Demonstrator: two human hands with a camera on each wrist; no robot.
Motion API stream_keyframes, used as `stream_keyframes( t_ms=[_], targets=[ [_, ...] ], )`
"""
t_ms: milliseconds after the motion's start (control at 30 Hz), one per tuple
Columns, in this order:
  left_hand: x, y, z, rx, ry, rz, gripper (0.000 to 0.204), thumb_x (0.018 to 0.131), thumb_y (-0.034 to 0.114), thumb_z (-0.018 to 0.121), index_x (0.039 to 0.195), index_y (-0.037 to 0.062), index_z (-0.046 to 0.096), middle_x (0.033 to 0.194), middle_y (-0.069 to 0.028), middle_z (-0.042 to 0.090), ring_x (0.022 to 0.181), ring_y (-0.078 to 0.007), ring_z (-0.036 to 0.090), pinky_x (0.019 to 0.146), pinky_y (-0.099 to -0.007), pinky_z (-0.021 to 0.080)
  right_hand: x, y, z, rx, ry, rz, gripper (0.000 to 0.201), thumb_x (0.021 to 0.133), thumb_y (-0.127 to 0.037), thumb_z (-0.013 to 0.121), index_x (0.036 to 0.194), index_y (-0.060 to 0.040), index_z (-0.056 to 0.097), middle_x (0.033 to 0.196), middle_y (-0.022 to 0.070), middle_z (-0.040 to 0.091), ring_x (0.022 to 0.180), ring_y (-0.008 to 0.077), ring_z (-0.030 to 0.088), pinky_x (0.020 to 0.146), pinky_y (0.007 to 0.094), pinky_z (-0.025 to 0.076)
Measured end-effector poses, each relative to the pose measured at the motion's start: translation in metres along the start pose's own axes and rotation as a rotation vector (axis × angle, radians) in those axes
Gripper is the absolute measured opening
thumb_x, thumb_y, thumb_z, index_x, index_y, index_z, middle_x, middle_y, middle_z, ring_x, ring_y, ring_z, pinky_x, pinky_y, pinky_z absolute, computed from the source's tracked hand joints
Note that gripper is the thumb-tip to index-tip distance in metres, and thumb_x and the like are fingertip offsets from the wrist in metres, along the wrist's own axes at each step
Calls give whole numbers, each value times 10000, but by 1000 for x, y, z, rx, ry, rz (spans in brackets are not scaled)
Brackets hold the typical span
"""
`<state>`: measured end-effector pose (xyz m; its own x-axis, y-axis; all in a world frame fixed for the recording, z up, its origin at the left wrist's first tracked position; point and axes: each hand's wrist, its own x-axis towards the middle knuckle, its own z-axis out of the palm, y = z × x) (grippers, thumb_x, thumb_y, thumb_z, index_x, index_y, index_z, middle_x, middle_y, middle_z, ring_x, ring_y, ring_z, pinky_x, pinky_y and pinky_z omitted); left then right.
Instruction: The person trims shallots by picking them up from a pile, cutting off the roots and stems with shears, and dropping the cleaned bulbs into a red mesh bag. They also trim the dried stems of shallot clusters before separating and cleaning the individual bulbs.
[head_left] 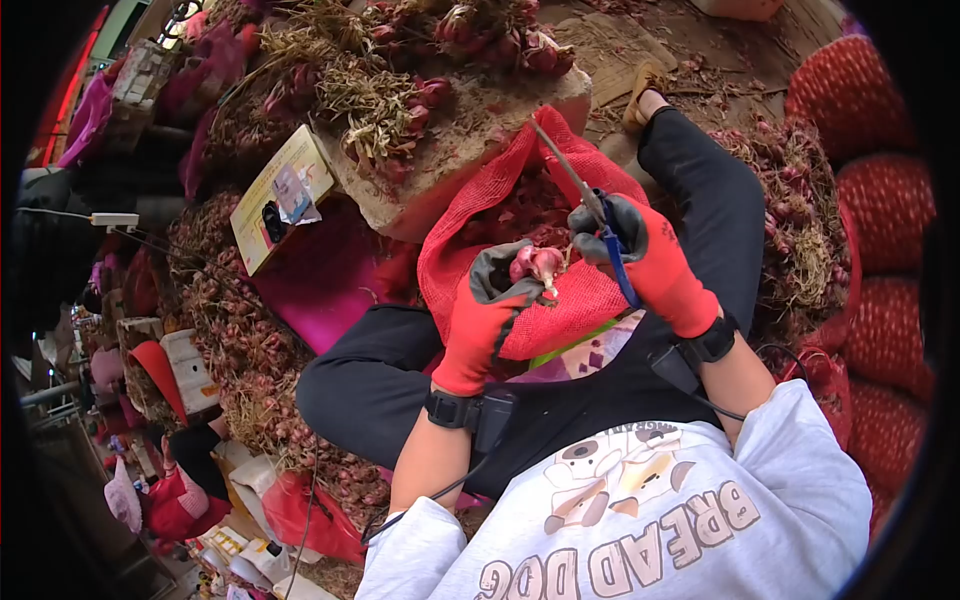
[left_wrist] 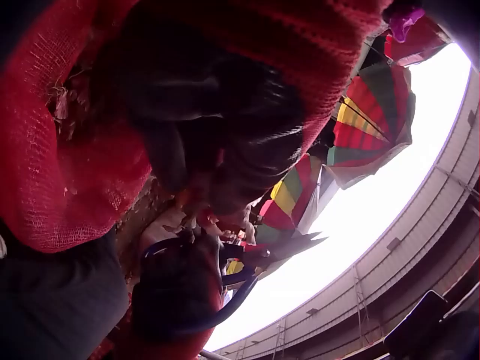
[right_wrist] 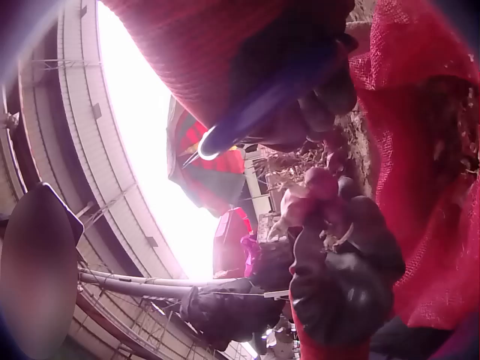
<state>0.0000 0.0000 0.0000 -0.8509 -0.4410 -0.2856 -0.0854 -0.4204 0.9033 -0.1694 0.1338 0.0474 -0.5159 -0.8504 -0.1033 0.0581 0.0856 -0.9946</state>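
In the head view my left hand [head_left: 482, 315], in a red glove with a dark palm, pinches a small cluster of pinkish shallots [head_left: 540, 264] between thumb and fingers. Facing it, my right hand [head_left: 645, 250], gloved alike, grips blue-handled scissors [head_left: 617, 265] with the blades pointing up and away. Both hands are over the near side of an open red mesh bag [head_left: 450, 240] that stands between the legs, with loose reddish skins or bulbs inside. The right wrist view shows the shallots [right_wrist: 319, 187] at the left fingertips. In the left wrist view the scissors [left_wrist: 274, 253] lie below the fingers.
A pale block [head_left: 400, 205] topped with dried shallot bunches [head_left: 375, 110] stands beyond the bag. A cardboard piece [head_left: 285, 200] with small items leans at its left. More bunches [head_left: 240, 300] are heaped leftward, with a person [head_left: 180, 500] beyond. Full red sacks [head_left: 880, 210] line the right.
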Motion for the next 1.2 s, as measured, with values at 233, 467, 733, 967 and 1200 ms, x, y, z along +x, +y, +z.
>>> stream_keyframes(
  t_ms=[233,467,733,967,1200],
  targets=[
    [1,7,-4,11,34,-35,454,758,-80,659,1189,1,541,1096,-60,611,998,-137,595,891,-282,502,10,-1,0,-110,-7,-28,240,815,-16,694,1030,7,590,915,19,606,794,95,572,739,272,484],
    [-2,-5,4,588,88,285,485,723,-22,680,1190,-4,548,1097,-95,603,1009,-185,590,897,-310,473,11,22,14,-132,-134,-32,248,826,-25,679,1052,5,580,909,35,625,828,88,576,751,269,481],
    [-1,7,6,748,204,489,514,682,-17,659,1183,7,544,1103,-148,588,984,-289,605,853,-355,488,4,13,12,37,-49,74,254,823,-42,686,1049,-9,573,907,32,610,819,91,575,738,266,481],
    [-2,0,3,1113,123,592,480,639,-45,619,1110,15,553,1043,-155,606,934,-351,588,800,-406,491,13,16,25,-209,-154,-161,262,806,-58,700,1035,-19,577,875,61,615,759,120,551,726,302,476],
    [-9,4,9,631,59,249,446,693,-34,645,1130,0,565,1023,-117,627,967,-248,614,858,-344,486,13,38,11,-157,-120,39,212,808,-131,711,941,-21,588,781,101,621,713,188,602,677,314,478]
  ],
)
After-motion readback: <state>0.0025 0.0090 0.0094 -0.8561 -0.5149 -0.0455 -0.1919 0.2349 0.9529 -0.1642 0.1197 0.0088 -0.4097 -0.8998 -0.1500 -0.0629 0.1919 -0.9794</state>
